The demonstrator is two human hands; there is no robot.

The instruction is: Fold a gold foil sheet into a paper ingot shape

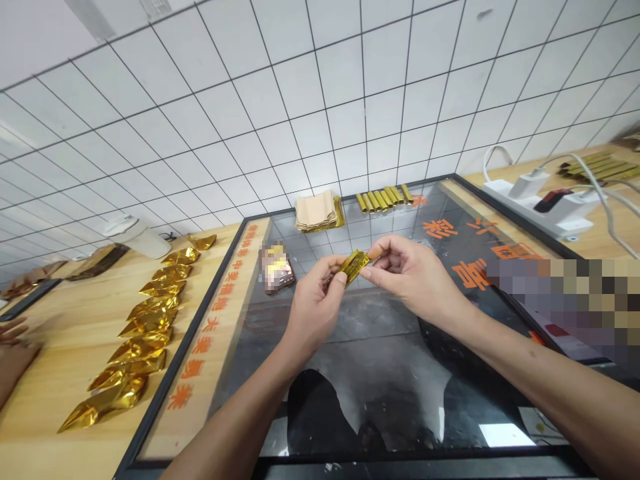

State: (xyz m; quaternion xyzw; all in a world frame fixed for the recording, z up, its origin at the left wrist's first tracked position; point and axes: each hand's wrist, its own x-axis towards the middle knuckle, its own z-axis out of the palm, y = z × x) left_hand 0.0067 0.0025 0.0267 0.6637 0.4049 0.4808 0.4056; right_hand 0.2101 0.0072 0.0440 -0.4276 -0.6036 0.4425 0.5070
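Above the glass tabletop (320,340), a small strip of gold foil (354,265) is held up between both hands. My left hand (317,303) is closed around its lower left side, the thumb lying along it. With thumb and forefinger, my right hand (413,270) pinches the foil's right end. Beyond the hands lies a stack of brown paper sheets (315,212) with gold foil under it. Several gold foil tubes (384,199) lie in a row to the right of that stack. A shiny packet (277,267), partly blurred out, rests left of my left hand.
Several folded gold foil shapes (147,317) form a line on the wooden table at left. Near them stand a white cup (136,235) and another person's hand (15,360). A power strip (540,210) with cables sits at right; a tiled wall (330,100) rises behind.
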